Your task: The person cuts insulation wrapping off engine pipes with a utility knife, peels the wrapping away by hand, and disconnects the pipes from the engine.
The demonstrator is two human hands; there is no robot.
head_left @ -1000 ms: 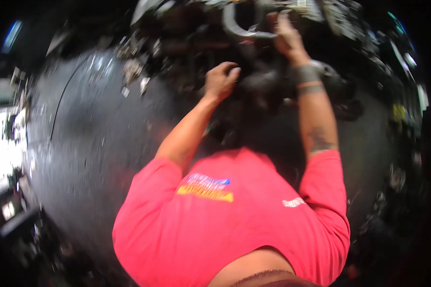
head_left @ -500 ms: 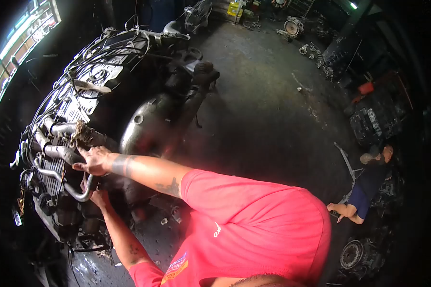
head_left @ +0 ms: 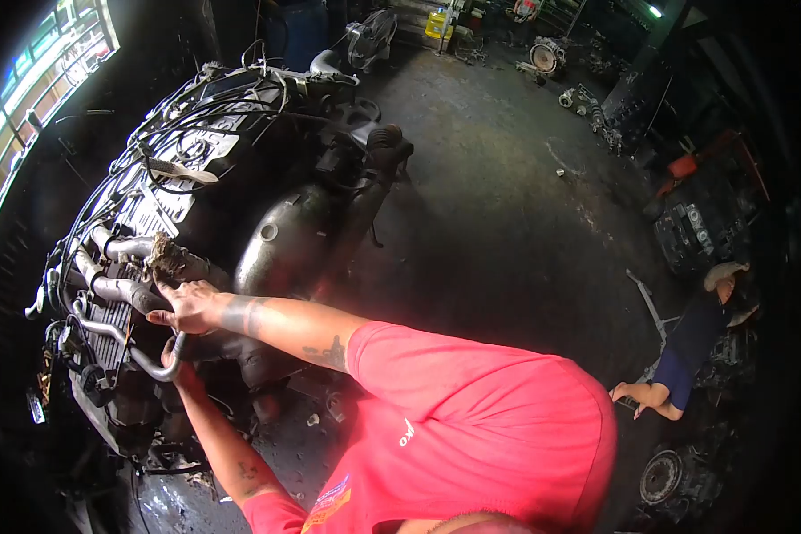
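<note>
Oil-dark concrete floor (head_left: 498, 214) fills the workshop, with parts heaped along the far wall at one o'clock. At nine o'clock sits an engine (head_left: 142, 231). The right hand (head_left: 190, 305) rests spread on its pipes; the left hand (head_left: 180, 372) grips a curved metal pipe (head_left: 129, 349) below. Another person (head_left: 690, 343) lies at three o'clock.

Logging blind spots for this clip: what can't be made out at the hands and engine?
- Head view: left hand lies behind the bent pipe, its grip unclear.
- Right hand covers what its fingertips touch on the engine.
- Lower engine is lost in shadow.
- A person far right is too small to read.
</note>
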